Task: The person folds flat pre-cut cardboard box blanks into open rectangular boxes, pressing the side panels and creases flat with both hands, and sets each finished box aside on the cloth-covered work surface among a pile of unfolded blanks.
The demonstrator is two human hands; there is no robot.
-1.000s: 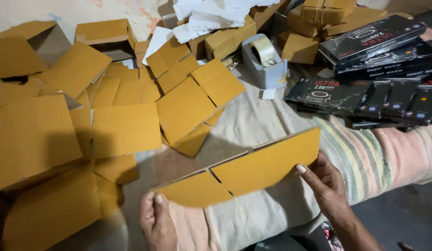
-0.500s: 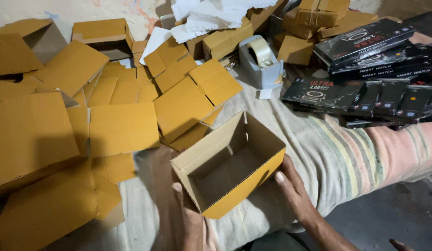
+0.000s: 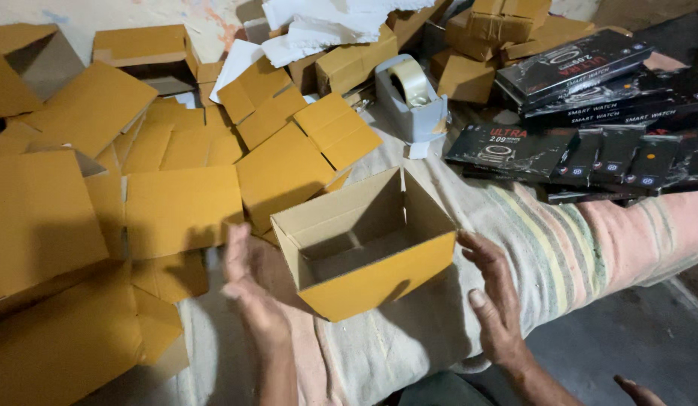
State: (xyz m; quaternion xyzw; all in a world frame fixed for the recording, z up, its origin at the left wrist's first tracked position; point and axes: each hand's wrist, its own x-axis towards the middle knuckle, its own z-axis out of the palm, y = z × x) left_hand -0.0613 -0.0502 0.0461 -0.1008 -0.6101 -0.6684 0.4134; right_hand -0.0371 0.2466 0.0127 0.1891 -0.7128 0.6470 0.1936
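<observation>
A small yellow-brown cardboard box (image 3: 379,274) stands opened up on the cloth-covered surface (image 3: 529,248), its open side facing up and empty. My left hand (image 3: 247,286) is just left of the box, fingers spread, slightly blurred and holding nothing. On the other side, my right hand (image 3: 495,297) hovers beside the box's right corner, palm toward it, fingers apart. Neither hand clearly grips the box.
Several flat folded cardboard boxes (image 3: 176,203) lie piled to the left and behind. A grey tape dispenser (image 3: 410,98) with a roll stands behind the box. Black product boxes (image 3: 589,143) are stacked at the right. White paper scraps (image 3: 319,30) lie at the back.
The flat cardboard held between both hands was unfolded into an open box and set on the cloth. Both hands have come off it and sit beside it.
</observation>
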